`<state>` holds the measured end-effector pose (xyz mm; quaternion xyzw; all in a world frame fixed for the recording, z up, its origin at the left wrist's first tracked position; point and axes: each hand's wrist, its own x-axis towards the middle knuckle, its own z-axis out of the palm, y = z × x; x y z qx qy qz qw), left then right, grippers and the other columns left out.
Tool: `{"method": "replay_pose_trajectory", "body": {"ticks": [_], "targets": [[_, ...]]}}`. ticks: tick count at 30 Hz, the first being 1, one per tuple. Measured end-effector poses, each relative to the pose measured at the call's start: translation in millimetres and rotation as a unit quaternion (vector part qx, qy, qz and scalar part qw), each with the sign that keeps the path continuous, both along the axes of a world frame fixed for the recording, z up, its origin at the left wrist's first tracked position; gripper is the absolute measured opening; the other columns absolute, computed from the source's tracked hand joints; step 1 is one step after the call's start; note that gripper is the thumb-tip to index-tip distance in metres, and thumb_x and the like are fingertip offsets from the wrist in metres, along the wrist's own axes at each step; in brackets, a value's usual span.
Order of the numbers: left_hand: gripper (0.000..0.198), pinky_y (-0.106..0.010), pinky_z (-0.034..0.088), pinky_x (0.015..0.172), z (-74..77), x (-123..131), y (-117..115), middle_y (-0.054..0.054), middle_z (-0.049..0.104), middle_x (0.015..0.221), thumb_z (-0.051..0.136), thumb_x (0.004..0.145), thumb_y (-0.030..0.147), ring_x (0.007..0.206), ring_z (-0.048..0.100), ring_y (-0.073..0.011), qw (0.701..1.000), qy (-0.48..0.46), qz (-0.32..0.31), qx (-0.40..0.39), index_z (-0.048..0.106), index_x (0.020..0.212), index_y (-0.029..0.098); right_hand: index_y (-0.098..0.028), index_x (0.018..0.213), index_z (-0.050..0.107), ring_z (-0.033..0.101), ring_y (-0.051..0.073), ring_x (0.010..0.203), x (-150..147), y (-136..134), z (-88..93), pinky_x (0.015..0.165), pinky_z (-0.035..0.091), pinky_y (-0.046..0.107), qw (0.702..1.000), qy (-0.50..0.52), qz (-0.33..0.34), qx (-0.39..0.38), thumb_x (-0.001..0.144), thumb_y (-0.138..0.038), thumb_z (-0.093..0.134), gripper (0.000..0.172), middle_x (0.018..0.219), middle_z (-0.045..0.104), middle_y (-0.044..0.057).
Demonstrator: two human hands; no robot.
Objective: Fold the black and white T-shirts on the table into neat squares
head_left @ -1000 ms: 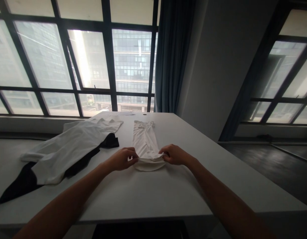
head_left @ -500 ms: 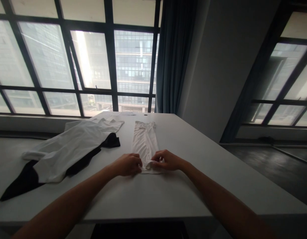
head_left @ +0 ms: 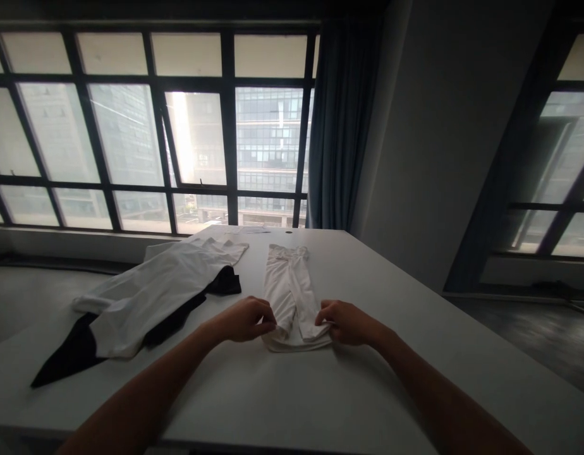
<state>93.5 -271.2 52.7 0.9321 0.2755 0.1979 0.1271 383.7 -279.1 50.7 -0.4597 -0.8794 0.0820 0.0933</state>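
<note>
A white garment (head_left: 285,291) lies lengthwise before me on the white table, folded into a narrow strip. Its far end is gathered and crumpled, and its near end has a curved hem. At the near left edge, my left hand (head_left: 251,318) is closed on the fabric with thumb and fingers together. My right hand (head_left: 349,321) pinches the near right corner, where the cloth is drawn slightly outward. The garment's exact kind cannot be made out.
Left of my hands, a white cloth garment (head_left: 164,284) lies spread over black fabric (head_left: 67,354). The table (head_left: 387,373) reaches toward a large window wall, with a dark blue curtain (head_left: 337,139) behind its far end. A small dark round spot (head_left: 289,232) marks the far tabletop.
My hands have moved apart, the right one outward to the right, and the garment's near end is spread wider and flatter. The camera view has tilted up and shifted left.
</note>
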Motion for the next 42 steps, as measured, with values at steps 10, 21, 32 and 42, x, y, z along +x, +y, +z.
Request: {"method": "replay_pose_trajectory", "body": {"ticks": [10,21,32,42], "targets": [[0.037,-0.027,0.046,0.074,-17.4,11.9,-4.9,-0.006,0.066,0.103,0.071,0.081,0.043,0.091,0.062,-0.0202,0.998,0.036,0.031,0.037,0.069,0.112,0.023,-0.016,0.08,0.061,0.051,0.013,0.063,-17.9,5.5,-9.2,0.062,0.041,0.026,0.971,0.229,-0.023,0.068,0.091,-0.035,0.05,0.024,0.069,0.06,0.001],[0.04,-0.024,0.045,0.064,-15.8,9.5,5.6,-0.004,0.071,0.076,0.049,0.096,0.047,0.066,0.062,-0.0143,0.996,-0.014,0.083,-0.042,0.073,0.089,0.015,-0.016,0.104,0.075,0.066,0.022,0.091,-3.2,17.7,-14.4,0.086,0.051,0.036,0.986,0.169,0.008,-0.012,0.087,-0.043,0.061,0.035,0.102,0.073,0.011],[0.062,-0.047,0.031,0.112,-43.3,5.5,14.3,-0.013,0.045,0.151,0.059,0.09,0.054,0.138,0.041,-0.03,0.993,0.093,-0.026,-0.064,0.048,0.144,0.025,-0.021,0.128,0.065,0.054,0.03,0.126,-3.3,23.4,-24.5,0.11,0.035,0.048,1.0,0.023,0.001,-0.014,0.088,-0.034,0.061,0.042,0.14,0.057,0.012],[0.034,-0.024,0.043,0.064,-29.4,22.2,1.5,-0.002,0.067,0.085,0.075,0.076,0.049,0.072,0.061,-0.0152,0.998,0.06,0.033,-0.015,0.073,0.096,0.021,-0.018,0.084,0.073,0.061,0.014,0.068,-34.9,5.1,-27.4,0.067,0.047,0.025,0.987,0.124,0.101,0.036,0.079,-0.021,0.066,0.008,0.078,0.07,0.003]]}}
